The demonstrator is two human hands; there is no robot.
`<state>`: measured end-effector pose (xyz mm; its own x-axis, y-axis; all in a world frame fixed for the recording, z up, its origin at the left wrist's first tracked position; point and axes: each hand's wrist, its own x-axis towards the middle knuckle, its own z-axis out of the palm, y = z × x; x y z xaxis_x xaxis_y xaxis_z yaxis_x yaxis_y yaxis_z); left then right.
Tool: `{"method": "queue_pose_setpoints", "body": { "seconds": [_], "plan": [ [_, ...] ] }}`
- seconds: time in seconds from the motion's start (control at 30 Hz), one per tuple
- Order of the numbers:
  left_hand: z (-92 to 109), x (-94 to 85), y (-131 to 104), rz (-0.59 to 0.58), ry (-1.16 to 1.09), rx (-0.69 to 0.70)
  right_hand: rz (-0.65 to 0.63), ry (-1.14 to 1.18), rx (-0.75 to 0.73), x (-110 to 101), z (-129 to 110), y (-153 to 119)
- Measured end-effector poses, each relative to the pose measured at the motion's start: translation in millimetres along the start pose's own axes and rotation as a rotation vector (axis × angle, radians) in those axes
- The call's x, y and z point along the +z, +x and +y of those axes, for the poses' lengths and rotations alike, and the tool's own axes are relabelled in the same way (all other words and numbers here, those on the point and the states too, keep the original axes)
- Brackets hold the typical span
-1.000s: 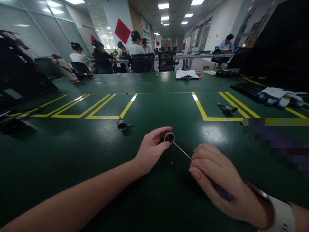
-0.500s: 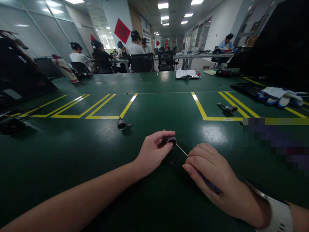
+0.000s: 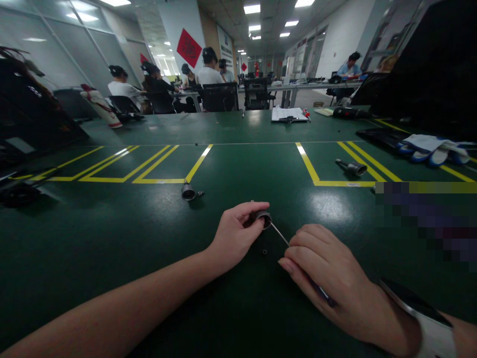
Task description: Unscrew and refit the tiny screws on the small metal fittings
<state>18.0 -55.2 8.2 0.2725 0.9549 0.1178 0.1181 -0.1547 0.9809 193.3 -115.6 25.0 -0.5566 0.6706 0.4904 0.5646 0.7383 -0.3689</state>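
Fingers and thumb of my left hand (image 3: 238, 236) close round a dark metal cup-shaped part (image 3: 265, 218), its open end facing right. My right hand (image 3: 326, 273), with a watch on the wrist, grips a screwdriver (image 3: 279, 233) by its dark handle. The thin shaft slants up to the left and enters the cup's mouth; its tip is hidden inside. Below the cup lies a small nut-like piece (image 3: 264, 252) on the green table. Another cup-shaped metal part (image 3: 188, 192) rests further left, beside small metal bits (image 3: 201, 193).
A similar metal part with a stem (image 3: 351, 167) lies at the right, near yellow tape lines (image 3: 350, 183). White and blue gloves (image 3: 432, 148) sit at the far right. A clipboard with papers (image 3: 288, 115) is at the back. Several people sit at desks beyond.
My right hand has turned and shifted slightly left, and the screwdriver handle has moved with it. The cup-shaped part in my left hand has moved a little to the left.
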Motion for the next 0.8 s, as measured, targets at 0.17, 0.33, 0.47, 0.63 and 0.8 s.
{"method": "queue_pose_setpoints", "body": {
  "seconds": [0.17,0.33,0.47,0.63,0.8],
  "plan": [
    [-1.5,-0.5,-0.2,-0.003,0.028,-0.004,-0.025,-0.038,-0.006,1.4,0.7,-0.1],
    [-2.6,-0.7,0.1,0.02,0.048,0.002,-0.016,-0.046,-0.016,2.2,1.6,0.5],
    [-2.4,-0.4,0.8,-0.005,0.042,0.008,-0.023,-0.04,0.0,1.7,0.4,0.4],
    [-5.3,-2.1,1.1,-0.006,0.008,-0.013,0.054,0.224,0.038,-2.5,0.0,-1.0],
    [-4.4,-7.1,-0.5,0.042,-0.065,-0.028,0.186,0.682,0.354,0.8,7.7,-1.2]
  ]
}}
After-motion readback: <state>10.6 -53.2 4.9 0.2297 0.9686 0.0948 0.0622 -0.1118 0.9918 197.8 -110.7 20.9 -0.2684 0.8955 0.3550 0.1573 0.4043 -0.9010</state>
